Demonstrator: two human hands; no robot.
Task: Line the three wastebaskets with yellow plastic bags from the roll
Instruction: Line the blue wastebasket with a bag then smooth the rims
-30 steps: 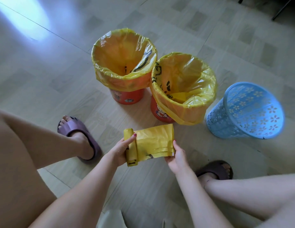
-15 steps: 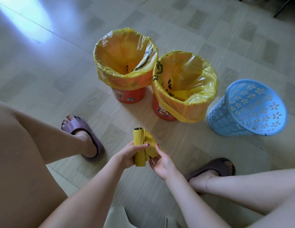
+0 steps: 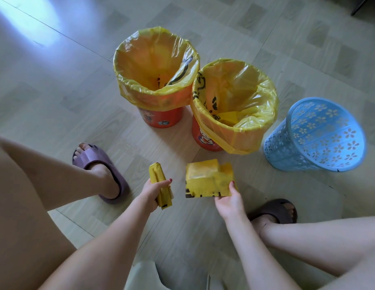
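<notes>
Two orange wastebaskets stand on the floor, each lined with a yellow bag: the left one (image 3: 161, 120) and the middle one (image 3: 205, 141). To their right stands a blue perforated wastebasket (image 3: 316, 139) with no bag in it. My left hand (image 3: 153, 191) grips the yellow roll of bags (image 3: 160, 183). My right hand (image 3: 228, 197) pinches a folded yellow bag (image 3: 207, 181), held apart from the roll, below the middle basket.
Pale tiled floor (image 3: 56, 91) all around. My left foot in a purple slipper (image 3: 98, 166) is left of the roll; my right foot in a dark slipper (image 3: 274, 210) is below the blue basket. A pale object (image 3: 144, 277) sits at the bottom edge.
The bag, joined to the roll between both hands before, is now separate from it. My right hand has moved right with the bag; my left keeps the roll.
</notes>
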